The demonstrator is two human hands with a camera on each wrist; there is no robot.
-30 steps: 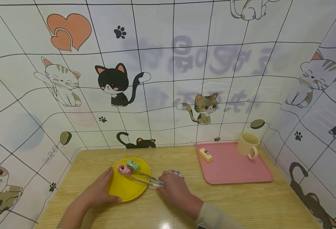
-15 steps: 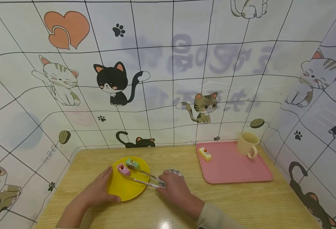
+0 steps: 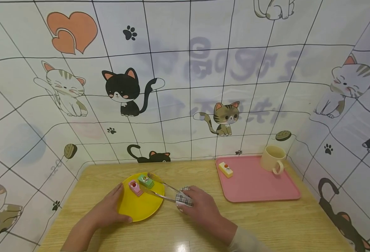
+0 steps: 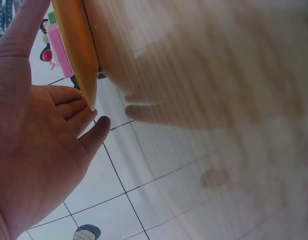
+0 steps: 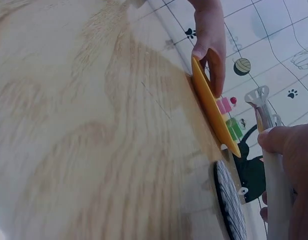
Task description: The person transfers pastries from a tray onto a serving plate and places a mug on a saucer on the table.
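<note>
My left hand point(image 3: 107, 207) holds the left rim of a yellow plate point(image 3: 139, 208), with its fingers at the far side and its thumb at the near side. On the plate lie a pink toy cake slice point(image 3: 135, 188) with a red berry and a green toy cake slice point(image 3: 145, 181). My right hand point(image 3: 203, 206) grips metal tongs point(image 3: 164, 198) by the handle end. The tongs' arms are spread, with tips on both sides of the green slice's right end. In the right wrist view the tongs point(image 5: 261, 107) rise beside the plate point(image 5: 211, 105).
A round checkered coaster point(image 3: 184, 198) lies on the wooden table point(image 3: 172, 234) below the tongs. At the back right stands a pink tray point(image 3: 257, 185) bearing a yellow toy cake slice point(image 3: 225, 169) and a cream mug point(image 3: 272, 159). A cat-print tiled backdrop point(image 3: 178, 87) encloses the table.
The tongs' arms have spread and left the pink slice, shifting right and back to the green slice. My right hand has moved slightly right, uncovering more of the coaster. The left hand stays put.
</note>
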